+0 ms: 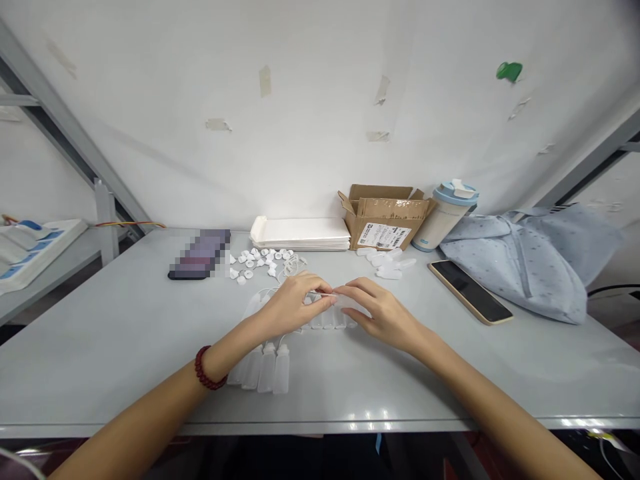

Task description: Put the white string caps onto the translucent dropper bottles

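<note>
My left hand (295, 300) is closed in a pinch, with a thin white cord (320, 293) at its fingertips. My right hand (383, 310) meets it from the other side, its fingers curved around what looks like a small translucent plastic bottle, mostly hidden. Below the hands lies a row of similar small bottles (328, 323), partly covered by the fingers. Nearer the front edge, several corded bottles (267, 370) lie side by side, next to my left wrist. Beyond my left hand are scattered white caps (249, 264) and a few loose cords (293, 265).
Several loose bottles (390, 270) lie before an open cardboard box (383, 223). White padded envelopes (303, 233) are stacked against the wall. A tumbler (443, 217), a phone (470, 292) and a patterned cloth bag (520, 267) stand right; a dark, pixelated object (200, 255) lies left.
</note>
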{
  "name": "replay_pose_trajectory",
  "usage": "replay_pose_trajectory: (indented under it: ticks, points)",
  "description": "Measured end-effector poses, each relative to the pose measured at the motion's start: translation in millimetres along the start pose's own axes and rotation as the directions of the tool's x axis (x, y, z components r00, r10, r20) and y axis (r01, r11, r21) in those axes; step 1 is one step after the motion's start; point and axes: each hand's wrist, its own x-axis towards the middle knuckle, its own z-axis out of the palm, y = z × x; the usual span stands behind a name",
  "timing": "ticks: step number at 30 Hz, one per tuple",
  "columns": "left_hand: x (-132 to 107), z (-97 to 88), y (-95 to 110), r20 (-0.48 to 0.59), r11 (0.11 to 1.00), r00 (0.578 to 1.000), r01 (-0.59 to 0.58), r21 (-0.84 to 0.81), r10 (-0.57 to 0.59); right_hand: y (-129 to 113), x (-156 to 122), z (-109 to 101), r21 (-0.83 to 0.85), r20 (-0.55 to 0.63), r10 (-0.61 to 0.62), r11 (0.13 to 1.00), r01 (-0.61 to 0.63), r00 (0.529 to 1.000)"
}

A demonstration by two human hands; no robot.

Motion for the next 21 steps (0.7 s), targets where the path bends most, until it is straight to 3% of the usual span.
replay_pose_trajectory:
  ticks: [12, 21]
  points:
    - [-0.7, -0.6, 4.0, 0.03, 0.997, 0.997, -0.078, 0.003, 0.078, -1.2, 1.1, 2.1, 0.024, -0.046, -0.04, 0.999, 0.041, 0.998]
    - [0.4, 0.0, 5.0, 0.033, 1.0, 0.999, -0.013, -0.016, 0.013, -1.5, 0.2, 3.8, -0.033, -0.077, -0.057, 0.998, 0.055, 0.995]
